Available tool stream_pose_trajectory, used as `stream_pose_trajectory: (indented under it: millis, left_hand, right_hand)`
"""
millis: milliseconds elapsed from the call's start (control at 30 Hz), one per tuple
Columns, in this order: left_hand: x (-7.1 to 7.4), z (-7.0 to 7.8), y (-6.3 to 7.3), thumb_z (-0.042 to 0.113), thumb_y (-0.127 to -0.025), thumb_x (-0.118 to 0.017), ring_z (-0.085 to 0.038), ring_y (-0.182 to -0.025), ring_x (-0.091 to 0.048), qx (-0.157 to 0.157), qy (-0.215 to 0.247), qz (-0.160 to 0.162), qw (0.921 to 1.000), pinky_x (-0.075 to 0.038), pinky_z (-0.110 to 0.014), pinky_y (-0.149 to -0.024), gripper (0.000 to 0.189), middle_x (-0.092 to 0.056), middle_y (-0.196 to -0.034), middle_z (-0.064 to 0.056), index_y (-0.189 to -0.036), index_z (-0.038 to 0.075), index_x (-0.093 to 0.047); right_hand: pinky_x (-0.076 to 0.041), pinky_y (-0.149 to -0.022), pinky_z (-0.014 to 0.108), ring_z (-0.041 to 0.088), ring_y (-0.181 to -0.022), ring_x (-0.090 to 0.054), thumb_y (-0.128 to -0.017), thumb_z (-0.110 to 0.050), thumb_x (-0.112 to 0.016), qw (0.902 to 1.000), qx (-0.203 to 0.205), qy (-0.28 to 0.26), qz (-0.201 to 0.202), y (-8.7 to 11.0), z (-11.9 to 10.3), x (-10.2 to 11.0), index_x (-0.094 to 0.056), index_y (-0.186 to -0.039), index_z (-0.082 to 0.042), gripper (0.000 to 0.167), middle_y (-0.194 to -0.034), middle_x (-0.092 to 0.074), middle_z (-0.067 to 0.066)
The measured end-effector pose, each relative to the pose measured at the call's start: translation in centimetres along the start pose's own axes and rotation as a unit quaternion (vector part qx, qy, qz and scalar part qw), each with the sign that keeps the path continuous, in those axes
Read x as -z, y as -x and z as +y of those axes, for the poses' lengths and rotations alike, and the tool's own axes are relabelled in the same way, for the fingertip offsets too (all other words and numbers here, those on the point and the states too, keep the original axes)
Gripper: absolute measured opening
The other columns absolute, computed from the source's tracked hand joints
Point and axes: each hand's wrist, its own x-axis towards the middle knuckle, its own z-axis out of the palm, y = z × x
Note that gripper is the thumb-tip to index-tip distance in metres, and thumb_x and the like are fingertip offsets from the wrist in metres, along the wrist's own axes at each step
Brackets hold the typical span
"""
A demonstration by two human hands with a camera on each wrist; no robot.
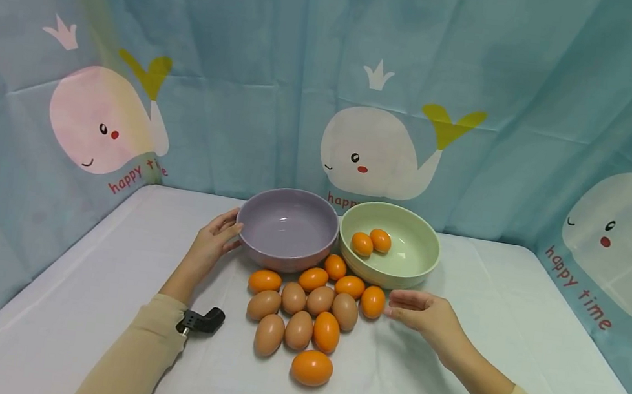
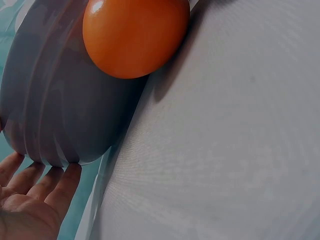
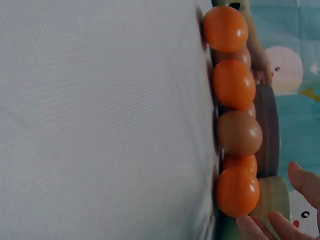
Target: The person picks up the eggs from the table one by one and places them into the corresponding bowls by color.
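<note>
My left hand (image 1: 217, 232) touches the left side of a purple bowl (image 1: 285, 260); in the left wrist view its extended fingertips meet the bowl's outer wall. Just right of an orange egg (image 1: 372, 302), my right hand (image 1: 422, 313) is held with fingers extended and nothing in its grasp. Whether the fingertips touch that egg I cannot tell. A green bowl (image 1: 417, 260) stands beside the purple one, with two orange eggs (image 1: 371, 242) inside. Before the bowls lie several brown eggs (image 1: 299, 330) and more orange eggs (image 1: 311, 368). No eggs show inside the purple bowl.
A white cloth (image 1: 388, 387) covers the table. Behind it hangs a blue curtain (image 1: 230, 129) printed with whales. Black wrist mounts (image 1: 202, 320) sit at both sleeves.
</note>
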Motion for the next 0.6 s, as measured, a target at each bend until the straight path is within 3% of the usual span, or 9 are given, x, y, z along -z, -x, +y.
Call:
stream_pose_trajectory:
  millis: [200,400,600]
  left_hand:
    - [0.0,0.0,0.0,0.032,-0.103,-0.054,-0.021,-0.148,-0.033,-0.002,-0.001,0.001,1.0,-0.039,-0.043,-0.117,0.065,-0.029,-0.164,-0.004,-0.158,0.013,-0.025]
    - [-0.1,0.0,0.0,0.032,-0.104,-0.053,-0.021,-0.148,-0.034,-0.001,-0.002,0.002,1.0,-0.039,-0.043,-0.116,0.064,-0.029,-0.164,-0.003,-0.158,0.013,-0.026]
    - [-0.1,0.0,0.0,0.032,-0.104,-0.053,-0.022,-0.147,-0.035,-0.003,-0.007,0.002,1.0,-0.039,-0.043,-0.116,0.064,-0.029,-0.164,-0.004,-0.158,0.013,-0.026]
  right_hand:
    - [-0.056,-0.086,0.019,0.005,-0.099,-0.068,-0.084,-0.024,-0.08,0.9999,0.002,-0.012,-0.007,-0.5,0.5,-0.5,-0.063,-0.129,0.003,0.055,-0.127,-0.068,0.016]
    - [-0.055,-0.081,0.017,0.01,-0.101,-0.068,-0.082,-0.025,-0.082,0.9998,-0.014,0.008,0.013,-1.1,0.7,-1.0,-0.065,-0.127,0.0,0.055,-0.124,-0.071,0.014]
    - [-0.053,-0.072,0.02,0.008,-0.091,-0.065,-0.081,-0.025,-0.083,0.9995,-0.024,0.012,0.016,-1.7,0.8,-1.4,-0.065,-0.127,0.001,0.056,-0.121,-0.071,0.016]
